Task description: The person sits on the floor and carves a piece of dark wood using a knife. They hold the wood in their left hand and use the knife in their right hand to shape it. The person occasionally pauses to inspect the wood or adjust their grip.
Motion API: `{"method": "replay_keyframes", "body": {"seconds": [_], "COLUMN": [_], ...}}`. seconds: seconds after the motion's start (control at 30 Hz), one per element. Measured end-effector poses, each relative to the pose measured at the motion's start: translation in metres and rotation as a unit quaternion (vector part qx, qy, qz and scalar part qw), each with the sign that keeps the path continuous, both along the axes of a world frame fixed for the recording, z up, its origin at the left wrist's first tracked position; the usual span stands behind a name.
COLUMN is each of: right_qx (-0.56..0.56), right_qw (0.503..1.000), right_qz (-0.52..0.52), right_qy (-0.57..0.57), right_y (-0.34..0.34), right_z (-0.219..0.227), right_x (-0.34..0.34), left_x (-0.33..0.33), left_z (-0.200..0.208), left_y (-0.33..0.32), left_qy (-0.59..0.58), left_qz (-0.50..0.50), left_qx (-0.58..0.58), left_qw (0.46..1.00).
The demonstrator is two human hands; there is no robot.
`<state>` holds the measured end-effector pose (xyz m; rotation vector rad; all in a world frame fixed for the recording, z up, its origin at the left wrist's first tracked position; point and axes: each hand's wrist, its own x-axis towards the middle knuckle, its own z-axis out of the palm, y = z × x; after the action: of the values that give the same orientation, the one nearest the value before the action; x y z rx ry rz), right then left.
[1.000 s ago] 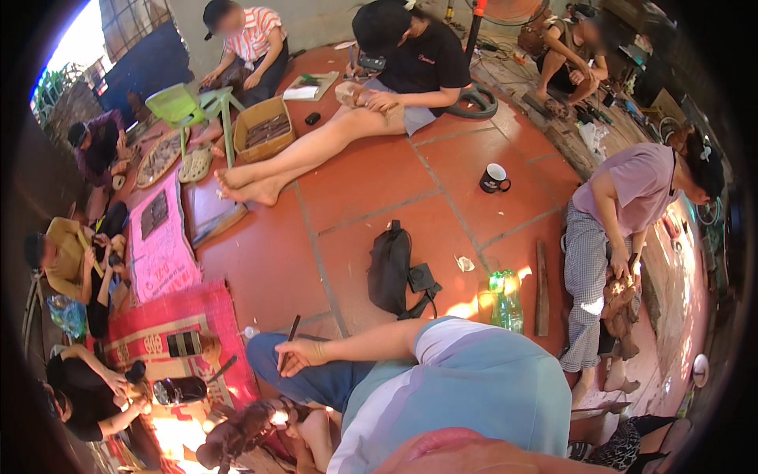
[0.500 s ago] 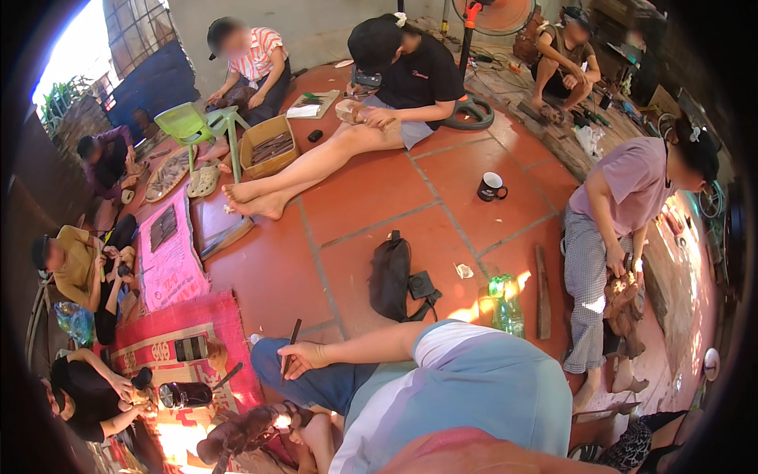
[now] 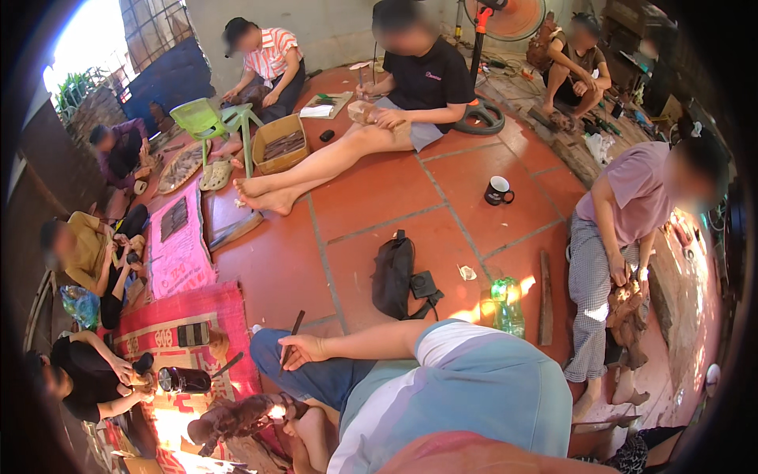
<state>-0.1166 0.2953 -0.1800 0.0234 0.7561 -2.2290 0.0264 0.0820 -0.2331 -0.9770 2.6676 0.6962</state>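
Note:
My right hand (image 3: pixel 303 351) is closed around a slim dark rod-shaped tool (image 3: pixel 293 336), like a chisel, held nearly upright above my bent, jeans-clad knee (image 3: pixel 272 345). A dark reddish-brown wooden carving (image 3: pixel 245 417), long and knobbly, lies at my lap by the lower edge. Against its near end my left hand (image 3: pixel 298 436) is closed, its fingers partly hidden. The tool's tip is apart from the wood. A patch of sunlight falls on the carving beside my left hand.
A dark glass jar (image 3: pixel 185 380) stands on the red patterned mat (image 3: pixel 229 304). On the tiles are a black bag (image 3: pixel 392 274), a green plastic bottle (image 3: pixel 508 308), a wood strip (image 3: pixel 545 296) and a mug (image 3: pixel 498 190). Several people sit around, some working wood; a green chair (image 3: pixel 201 118) stands far left.
The carving has shifted slightly up and left in the picture. The tool in my right hand leans a little more to the right at its top. The whole view has turned slightly.

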Motion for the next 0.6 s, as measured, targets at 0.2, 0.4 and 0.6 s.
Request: {"method": "replay_keyframes", "body": {"seconds": [0.2,0.4,0.6], "right_qx": [-0.008,-0.02,-0.03], "right_qw": [1.0,1.0,1.0], "right_qz": [-0.004,-0.001,0.005], "right_qy": [-0.008,-0.005,-0.003], "right_y": [0.0017,-0.0022,-0.0001], "right_z": [-0.0006,0.0054,0.0064], "right_x": [0.0027,0.0064,0.0066], "left_x": [0.0023,0.0046,0.0061], "left_z": [0.0005,0.0047,0.0066], "left_y": [-0.0038,-0.0011,0.0002], "left_qy": [-0.009,-0.013,-0.017], "left_qz": [0.003,0.021,0.033], "left_qx": [-0.009,-0.014,-0.016], "left_qw": [1.0,1.0,0.999]}}
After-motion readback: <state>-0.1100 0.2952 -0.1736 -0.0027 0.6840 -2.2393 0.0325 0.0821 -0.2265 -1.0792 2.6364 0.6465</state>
